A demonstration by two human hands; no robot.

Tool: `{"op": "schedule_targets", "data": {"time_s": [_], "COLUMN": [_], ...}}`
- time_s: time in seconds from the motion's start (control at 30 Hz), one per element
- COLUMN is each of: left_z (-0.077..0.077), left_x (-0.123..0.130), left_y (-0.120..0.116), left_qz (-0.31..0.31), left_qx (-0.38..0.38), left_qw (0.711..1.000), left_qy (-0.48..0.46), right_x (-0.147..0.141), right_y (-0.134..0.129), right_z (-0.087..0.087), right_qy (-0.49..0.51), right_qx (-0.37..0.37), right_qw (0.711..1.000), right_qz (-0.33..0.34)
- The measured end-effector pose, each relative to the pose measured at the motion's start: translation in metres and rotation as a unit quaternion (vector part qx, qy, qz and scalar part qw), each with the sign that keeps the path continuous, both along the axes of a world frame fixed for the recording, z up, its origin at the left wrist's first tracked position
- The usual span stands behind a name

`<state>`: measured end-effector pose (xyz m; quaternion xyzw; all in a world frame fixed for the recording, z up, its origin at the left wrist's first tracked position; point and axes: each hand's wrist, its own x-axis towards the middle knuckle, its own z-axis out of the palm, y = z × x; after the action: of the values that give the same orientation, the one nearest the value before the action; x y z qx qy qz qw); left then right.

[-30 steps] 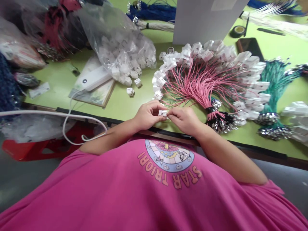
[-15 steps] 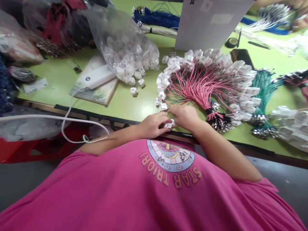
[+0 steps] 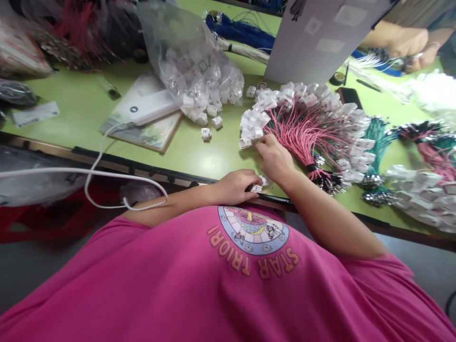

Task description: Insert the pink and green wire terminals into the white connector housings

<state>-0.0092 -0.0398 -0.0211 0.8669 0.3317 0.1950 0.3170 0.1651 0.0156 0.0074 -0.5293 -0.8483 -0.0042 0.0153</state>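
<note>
My left hand (image 3: pixel 237 186) rests at the table's front edge, its fingers closed around a white plastic connector housing (image 3: pixel 256 188). Another small white piece shows just beyond the fingertips. Further up the table, my right hand (image 3: pixel 276 159) is closed in a pinch at the near left end of a fan of white housings (image 3: pixel 254 122). What lies between those fingertips is hidden. Pink wires (image 3: pixel 297 130), with some green ones among them, run from the fanned housings to a black-taped bundle (image 3: pixel 312 167) right of my right hand.
A clear bag of white housings (image 3: pixel 199 71) lies at the back, with loose housings (image 3: pixel 205 134) before it. Left of these, a white corded device (image 3: pixel 156 108) sits on a booklet (image 3: pixel 142 135). A grey panel (image 3: pixel 313 42) stands behind; another person's hands (image 3: pixel 408 42) work beyond it.
My right hand has moved forward, away from my left hand, to the end of the fan. The left hand keeps the housing at the edge. The camera view has shifted slightly.
</note>
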Motion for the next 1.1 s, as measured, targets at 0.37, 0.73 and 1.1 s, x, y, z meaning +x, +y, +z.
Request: {"op": "schedule_targets", "data": {"time_s": [0.37, 0.73, 1.1], "left_z": [0.002, 0.003, 0.021], "left_x": [-0.002, -0.002, 0.013], "left_y": [0.002, 0.004, 0.035], "left_qz": [-0.006, 0.086, 0.212], "left_qx": [-0.021, -0.131, -0.341], "left_qw": [1.0, 0.985, 0.882], "left_qy": [-0.011, -0.071, -0.248], "right_x": [-0.001, 0.033, 0.046], "right_y": [0.021, 0.006, -0.017], "right_z": [-0.005, 0.011, -0.009], "right_qy": [0.0, 0.165, 0.412], "right_qx": [0.103, -0.097, -0.024], "right_qw": [0.993, 0.979, 0.911], "right_qz": [-0.058, 0.069, 0.007]}}
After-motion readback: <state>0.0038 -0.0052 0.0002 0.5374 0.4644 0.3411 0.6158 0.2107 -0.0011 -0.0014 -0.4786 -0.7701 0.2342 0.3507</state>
